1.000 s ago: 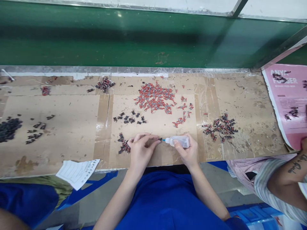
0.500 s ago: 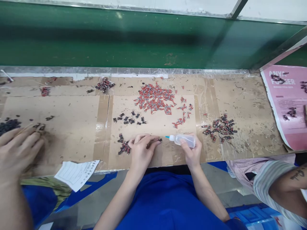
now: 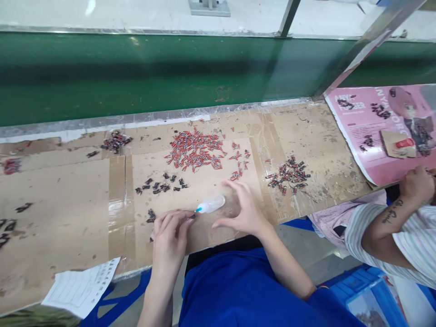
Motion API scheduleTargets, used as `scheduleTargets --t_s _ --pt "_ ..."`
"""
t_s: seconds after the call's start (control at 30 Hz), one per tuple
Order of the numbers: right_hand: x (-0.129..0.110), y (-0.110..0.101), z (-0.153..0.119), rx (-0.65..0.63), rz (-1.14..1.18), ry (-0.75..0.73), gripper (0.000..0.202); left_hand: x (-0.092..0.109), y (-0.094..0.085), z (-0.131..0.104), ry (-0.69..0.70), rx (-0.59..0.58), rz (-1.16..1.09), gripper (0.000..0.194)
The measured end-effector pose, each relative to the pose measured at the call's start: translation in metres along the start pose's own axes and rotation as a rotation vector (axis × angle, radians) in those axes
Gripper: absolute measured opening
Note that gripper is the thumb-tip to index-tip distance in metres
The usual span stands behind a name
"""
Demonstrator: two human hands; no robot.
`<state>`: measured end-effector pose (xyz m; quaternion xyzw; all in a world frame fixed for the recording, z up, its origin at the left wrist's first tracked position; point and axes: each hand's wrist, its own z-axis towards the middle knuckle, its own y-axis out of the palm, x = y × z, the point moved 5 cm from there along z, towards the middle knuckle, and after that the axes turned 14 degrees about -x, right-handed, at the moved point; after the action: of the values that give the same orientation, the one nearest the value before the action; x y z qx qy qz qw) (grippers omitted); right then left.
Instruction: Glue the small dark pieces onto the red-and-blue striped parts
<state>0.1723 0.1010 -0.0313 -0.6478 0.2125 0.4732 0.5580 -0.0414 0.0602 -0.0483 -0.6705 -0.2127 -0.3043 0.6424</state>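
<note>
My left hand (image 3: 171,228) is closed, pinching a small black part (image 3: 192,216) between thumb and fingertips just above the cardboard. A clear squeeze bottle (image 3: 212,204) with a white cap and blue needle tip lies on its side, its tip close by that part. Thumb and fingers spread, my right hand (image 3: 243,210) is open to the right of the bottle, holding nothing. Small black pieces (image 3: 162,187) are scattered beyond my left hand. Farther back spreads a large pile of red parts with metallic ends (image 3: 195,150). Black-and-red parts (image 3: 151,215) lie partly hidden behind my left hand.
A heap of black-and-red parts (image 3: 289,175) lies to the right, another (image 3: 116,141) at back left. A pink poster (image 3: 354,136) covers the right end, near a co-worker's hand (image 3: 417,184). A paper sheet (image 3: 81,286) overhangs the front edge. A green wall (image 3: 153,72) stands behind.
My right hand has let go of the squeeze bottle, which now lies nearer my left hand. The view has swung right; the co-worker's hand at left is gone from view.
</note>
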Motion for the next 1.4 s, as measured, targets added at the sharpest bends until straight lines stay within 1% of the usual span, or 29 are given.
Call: scheduleTargets --t_s 0.03,0.1,0.13,0.17,0.2,0.3,0.37,0.43,0.5,0.6,0.67,0.73,0.83,0.87,0.93,1.0,1.07,1.27,1.4 --pt "0.003 -0.013 -0.002 0.068 -0.024 0.031 0.062 0.000 0.000 0.000 0.012 0.019 -0.006 0.022" --pt "0.012 -0.040 -0.004 0.281 -0.107 0.144 0.030 0.001 0.000 0.000 0.031 0.042 -0.033 0.021" --pt "0.017 -0.049 -0.002 0.362 -0.158 0.208 0.024 0.001 0.001 0.000 0.029 0.045 -0.050 0.020" --pt "0.022 -0.055 0.001 0.408 -0.207 0.262 0.023 -0.001 0.002 0.000 0.015 0.049 -0.063 0.020" --pt "0.027 -0.057 0.007 0.422 -0.250 0.305 0.022 -0.002 0.003 -0.001 -0.009 0.051 -0.069 0.020" --pt "0.038 -0.053 0.024 0.390 -0.354 0.381 0.016 -0.005 0.006 -0.002 -0.071 0.055 -0.079 0.023" --pt "0.041 -0.046 0.032 0.349 -0.399 0.405 0.011 -0.003 0.009 -0.001 -0.079 0.069 -0.113 0.023" --pt "0.042 -0.041 0.035 0.306 -0.431 0.426 0.010 0.001 0.010 0.001 -0.072 0.092 -0.138 0.023" --pt "0.043 -0.040 0.036 0.279 -0.463 0.451 0.011 0.008 0.009 0.005 -0.058 0.121 -0.116 0.021" --pt "0.041 -0.042 0.034 0.278 -0.467 0.439 0.012 0.018 0.006 0.009 -0.012 0.119 -0.103 0.016" --pt "0.034 -0.042 0.030 0.283 -0.384 0.374 0.013 0.025 0.004 0.010 0.021 0.102 -0.146 0.013" --pt "0.022 -0.037 0.023 0.252 -0.206 0.284 0.013 0.031 0.002 0.010 0.044 0.098 -0.200 0.012" --pt "-0.001 -0.017 0.011 0.109 0.135 0.188 0.012 0.041 0.001 0.011 0.077 0.107 -0.271 0.013" --pt "-0.009 -0.009 0.007 0.051 0.216 0.169 0.012 0.044 0.001 0.012 0.087 0.105 -0.288 0.013" --pt "-0.021 0.004 0.000 -0.011 0.312 0.152 0.013 0.048 0.001 0.014 0.091 0.099 -0.309 0.013" --pt "-0.028 0.011 -0.002 -0.017 0.329 0.144 0.013 0.050 0.001 0.014 0.078 0.095 -0.317 0.013" --pt "-0.030 0.014 -0.002 -0.001 0.306 0.136 0.011 0.051 0.000 0.014 0.060 0.099 -0.320 0.013" --pt "-0.030 0.014 -0.002 0.014 0.241 0.082 0.011 0.053 -0.002 0.009 0.047 0.112 -0.378 0.011" --pt "-0.032 0.017 -0.005 0.011 0.216 0.043 0.013 0.049 -0.002 0.009 -0.014 0.084 -0.422 0.010"
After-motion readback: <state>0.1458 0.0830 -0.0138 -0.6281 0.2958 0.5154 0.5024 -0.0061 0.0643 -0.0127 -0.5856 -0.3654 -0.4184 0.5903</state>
